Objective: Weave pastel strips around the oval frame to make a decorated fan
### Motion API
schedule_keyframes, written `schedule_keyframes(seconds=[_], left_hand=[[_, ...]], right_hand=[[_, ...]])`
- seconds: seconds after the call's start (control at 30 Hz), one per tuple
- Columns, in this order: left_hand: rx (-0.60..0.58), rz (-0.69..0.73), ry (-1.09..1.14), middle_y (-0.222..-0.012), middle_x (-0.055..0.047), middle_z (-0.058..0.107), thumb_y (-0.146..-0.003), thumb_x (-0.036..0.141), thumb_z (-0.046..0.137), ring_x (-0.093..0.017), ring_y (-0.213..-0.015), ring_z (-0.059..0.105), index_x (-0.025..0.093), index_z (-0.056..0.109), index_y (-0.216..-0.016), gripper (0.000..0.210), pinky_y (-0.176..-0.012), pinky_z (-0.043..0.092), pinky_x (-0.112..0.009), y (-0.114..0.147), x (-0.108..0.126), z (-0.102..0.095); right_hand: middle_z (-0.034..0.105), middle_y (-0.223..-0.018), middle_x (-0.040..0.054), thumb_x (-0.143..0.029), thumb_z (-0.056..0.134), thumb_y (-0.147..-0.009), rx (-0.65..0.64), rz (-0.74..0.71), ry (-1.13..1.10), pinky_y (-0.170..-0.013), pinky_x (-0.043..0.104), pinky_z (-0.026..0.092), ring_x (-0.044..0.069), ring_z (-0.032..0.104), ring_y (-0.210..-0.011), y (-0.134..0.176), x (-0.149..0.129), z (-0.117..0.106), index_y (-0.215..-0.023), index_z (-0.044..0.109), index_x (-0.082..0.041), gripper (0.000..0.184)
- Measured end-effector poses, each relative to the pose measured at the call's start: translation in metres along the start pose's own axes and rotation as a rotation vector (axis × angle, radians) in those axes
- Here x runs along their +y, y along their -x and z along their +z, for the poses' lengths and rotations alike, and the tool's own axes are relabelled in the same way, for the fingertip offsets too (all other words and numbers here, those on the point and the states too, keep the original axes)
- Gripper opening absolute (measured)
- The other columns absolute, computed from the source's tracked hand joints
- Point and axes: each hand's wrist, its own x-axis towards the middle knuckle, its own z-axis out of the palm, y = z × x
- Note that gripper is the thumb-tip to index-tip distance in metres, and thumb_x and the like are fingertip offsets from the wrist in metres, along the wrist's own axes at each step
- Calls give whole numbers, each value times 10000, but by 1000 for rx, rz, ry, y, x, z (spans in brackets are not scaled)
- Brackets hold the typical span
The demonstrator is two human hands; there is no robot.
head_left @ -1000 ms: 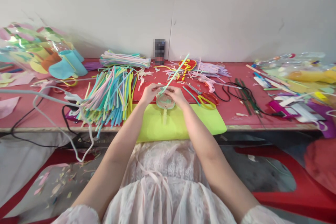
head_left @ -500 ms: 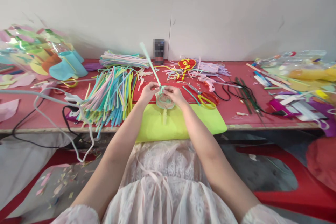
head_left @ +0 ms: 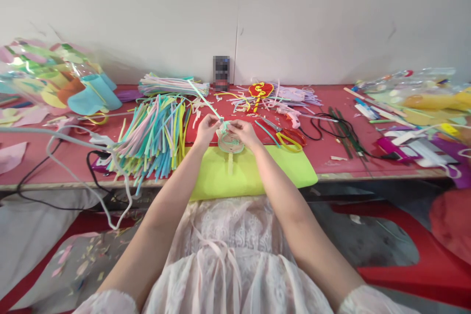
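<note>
My left hand (head_left: 208, 130) pinches a pale green pipe cleaner (head_left: 203, 97), whose free end points up and to the left. Thumb and fingers of my right hand (head_left: 242, 132) are closed on the upper edge of a round coiled pipe-cleaner piece (head_left: 230, 142) in pale green and pink. A short pale yellow stem (head_left: 230, 163) extends down from this round piece. Both hands are close together above a bright yellow-green pad (head_left: 283, 167). The exact spot where the pipe cleaner meets the round piece is partly hidden by my fingertips.
Bundles of pastel pipe cleaners (head_left: 150, 132) lie to the left. Scissors with yellow handles (head_left: 289, 142), a pink glue gun (head_left: 293, 117) and a red-and-yellow pipe-cleaner shape (head_left: 261, 91) are to the right. White cables (head_left: 123, 181) hang over the front left edge.
The free end of the pale green pipe cleaner has swung down and to the left. My hands have stayed nearly in place, still closed at the top of the round piece.
</note>
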Motion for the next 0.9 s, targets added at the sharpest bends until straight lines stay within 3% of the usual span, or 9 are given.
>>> schedule_keyframes(seconds=[0.13,0.3,0.6,0.9], left_hand=[[-124,-64,-40,-713,7,562,-738,352,588,-86,-624,538,175,513,-803,203,-614,445,-225,-2,-3,-1],[-292,-25,-122,-691,1,555,-774,364,540,-93,-622,517,162,539,-770,202,-612,427,-229,2,0,1],[-335,-8,-187,-713,-9,580,-740,318,571,-105,-651,513,149,565,-758,169,-653,407,-241,6,11,2],[-178,76,-334,-740,-8,595,-736,250,540,-114,-693,532,176,536,-739,74,-667,418,-235,13,18,11]], right_hand=[[666,-790,21,-462,672,-646,30,-30,41,-714,268,474,136,596,-710,1,-4,-1,-830,648,-174,343],[661,-754,27,-462,659,-662,61,-43,75,-687,266,468,141,596,-692,2,-7,-3,-820,648,-168,334],[650,-725,13,-458,654,-664,70,-29,71,-682,265,464,139,591,-681,2,-5,-3,-800,643,-177,313],[623,-683,-5,-471,651,-658,88,-3,20,-693,265,458,127,567,-662,3,-10,-1,-771,624,-178,315]])
